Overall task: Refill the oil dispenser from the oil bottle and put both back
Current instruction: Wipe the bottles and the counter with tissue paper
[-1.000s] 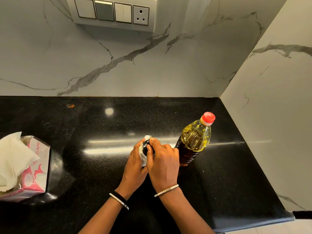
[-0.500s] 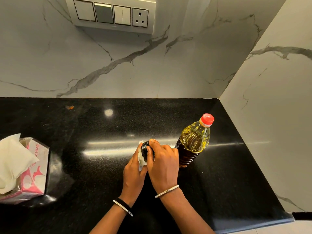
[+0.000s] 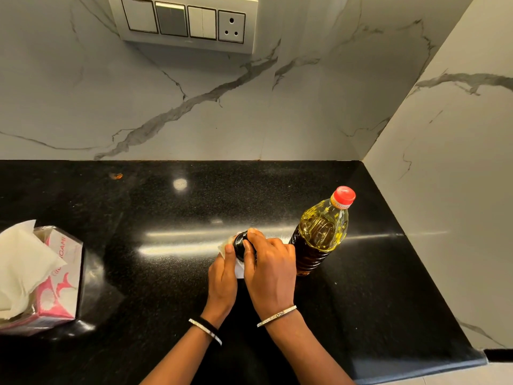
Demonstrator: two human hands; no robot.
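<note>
Oil dispenser (image 3: 239,247) is standing near the middle of the black worktop (image 3: 155,287), and only its dark top is showing between the two hands, so its body cannot be made out. The right hand (image 3: 270,270) is curling over that top from the right, thumb and fingers wrapping round it. The left hand (image 3: 222,276) is pressing a white tissue (image 3: 225,245) against the dispenser's left side, its thumb lying straight along the paper; its other fingers are hidden behind. The two hands are touching each other, and each wrist is wearing a thin bangle. Just to the right, close to the right hand's knuckles, the oil bottle (image 3: 319,234) is standing upright on the worktop, holding yellow oil, with its red cap (image 3: 343,196) on. Well apart, at the left edge, a pink tissue box (image 3: 59,276) is sitting with a white sheet sticking out. Behind, a switch panel (image 3: 183,22) is hanging on the marble wall (image 3: 249,115).
</note>
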